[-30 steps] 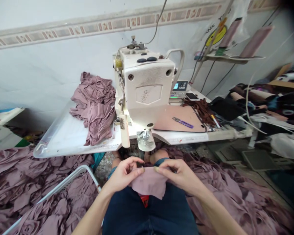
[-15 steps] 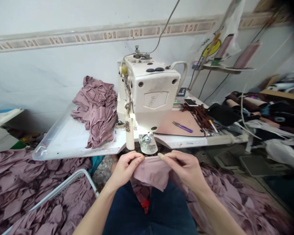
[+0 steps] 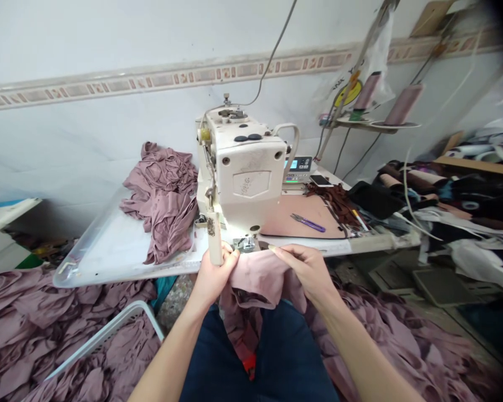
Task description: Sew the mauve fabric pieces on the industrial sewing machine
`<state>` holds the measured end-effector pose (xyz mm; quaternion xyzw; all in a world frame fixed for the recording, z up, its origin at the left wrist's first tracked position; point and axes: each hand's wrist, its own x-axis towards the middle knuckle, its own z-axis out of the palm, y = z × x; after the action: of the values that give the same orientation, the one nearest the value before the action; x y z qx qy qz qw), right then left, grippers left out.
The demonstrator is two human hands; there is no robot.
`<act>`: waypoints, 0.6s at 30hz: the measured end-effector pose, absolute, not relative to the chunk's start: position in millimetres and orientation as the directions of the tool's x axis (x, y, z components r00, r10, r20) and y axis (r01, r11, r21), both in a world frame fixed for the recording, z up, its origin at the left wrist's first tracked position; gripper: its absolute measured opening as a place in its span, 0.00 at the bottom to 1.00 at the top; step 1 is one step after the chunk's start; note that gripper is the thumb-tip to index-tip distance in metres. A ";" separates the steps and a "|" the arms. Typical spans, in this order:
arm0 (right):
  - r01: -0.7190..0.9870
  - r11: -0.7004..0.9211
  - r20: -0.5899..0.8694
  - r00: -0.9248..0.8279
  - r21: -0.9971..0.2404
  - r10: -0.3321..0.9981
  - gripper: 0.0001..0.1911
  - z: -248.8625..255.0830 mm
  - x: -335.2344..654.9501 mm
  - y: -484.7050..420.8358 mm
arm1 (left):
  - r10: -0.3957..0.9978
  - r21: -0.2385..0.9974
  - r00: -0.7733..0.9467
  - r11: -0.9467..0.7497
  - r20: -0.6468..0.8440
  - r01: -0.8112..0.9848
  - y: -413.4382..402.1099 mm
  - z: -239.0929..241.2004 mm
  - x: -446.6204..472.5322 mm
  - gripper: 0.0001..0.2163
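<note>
the left hand (image 3: 212,276) pinches the top edge of a soft mauve piece of knit fabric (image 3: 257,273) between thumb and forefinger, its other fingers curled and partly hidden behind a pale, worn upright bar (image 3: 214,243) on the sewing machine. the right hand (image 3: 305,268) grips the same edge at the other end, thumb on top; its remaining fingers fold behind the cloth, so how they press cannot be made out. the fabric is stretched between the two hands, just in front of the metal needle plate (image 3: 243,244) of a bulky off-white sewing machine (image 3: 251,173); whether it touches the plate is hard to tell, and the needle is too small to see. below, the cloth drops in loose folds between legs in dark blue trousers (image 3: 297,357), where a small bright red object (image 3: 248,367) is half covered and unclear. a crumpled mauve fabric heap (image 3: 163,201) lies on the white tabletop (image 3: 104,240), left of the machine, which hides part of the tabletop. to the right, purple-handled thread snips (image 3: 308,222) rest on a tan mat (image 3: 279,219). a pale plastic basket (image 3: 145,309) is cut off at lower left, and blackness swallows the upper right corner.
</note>
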<state>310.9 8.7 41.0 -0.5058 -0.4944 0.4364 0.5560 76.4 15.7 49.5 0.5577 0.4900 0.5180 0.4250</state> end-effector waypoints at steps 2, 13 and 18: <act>0.012 0.117 0.118 0.141 -0.993 0.983 0.17 41.1 312.5 14.5 | 0.986 0.984 -0.021 -0.161 0.163 0.077 21.6 47.4 79.5 0.16; 0.197 0.181 0.206 0.112 -0.964 0.972 0.23 24.9 322.5 -3.1 | 0.966 0.933 0.006 -0.250 0.257 0.258 28.9 38.0 65.3 0.13; 0.131 -0.128 -0.147 -0.146 -0.983 0.978 0.35 -15.1 347.9 -41.1 | 0.895 0.641 -0.083 -0.246 0.438 0.727 24.9 28.5 -4.8 0.12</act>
<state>347.9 -41.1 -15.1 -0.5223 -0.5308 0.5397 0.3927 -4.8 24.9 28.5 0.6695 0.6057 0.4180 0.1008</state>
